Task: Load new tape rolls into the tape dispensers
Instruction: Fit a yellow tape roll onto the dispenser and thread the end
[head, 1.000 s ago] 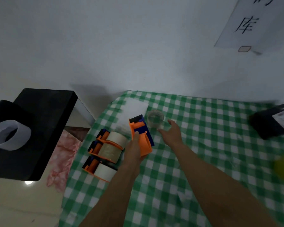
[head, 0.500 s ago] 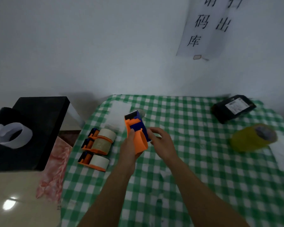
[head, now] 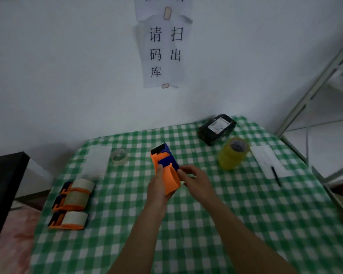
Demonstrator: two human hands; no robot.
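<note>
Right hand (head: 196, 181) now grips right edge of dispenser (head: 165, 164).

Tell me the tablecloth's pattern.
The tablecloth is green-and-white checked, clearest in the head view.

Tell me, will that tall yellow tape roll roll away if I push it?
Probably not at first: the tall yellow tape roll seems to stand on its flat end on the green checked tablecloth, so it would likely slide or tip. Once on its round side, it could roll. It looks thickly wound, so probably stiff and fairly heavy.
</note>
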